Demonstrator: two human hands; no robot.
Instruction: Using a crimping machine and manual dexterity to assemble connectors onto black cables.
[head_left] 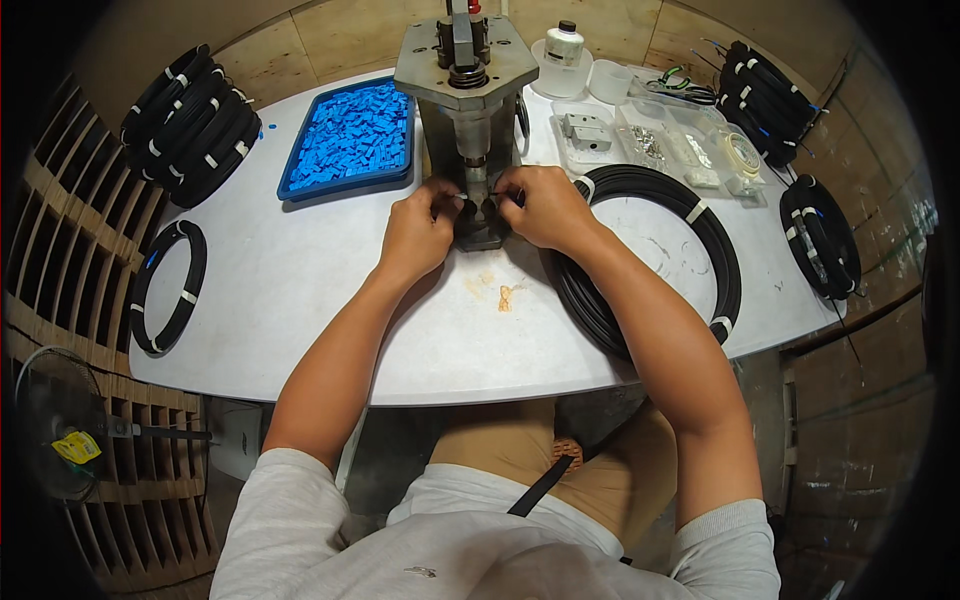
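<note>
My left hand and my right hand meet at the base of a grey metal bench press standing at the middle of the white table. Both hands pinch something small and dark under the press ram; it looks like the end of a thin black cable, though the fingers hide most of it. A large coil of black cable with white ties lies just right of my right wrist. A blue tray heaped with small blue plastic parts sits left of the press.
Bundled black cable coils lie at the far left, near left, far right and right edge. Clear plastic boxes with small metal parts, a white bottle and pliers sit behind the press. A fan stands below left.
</note>
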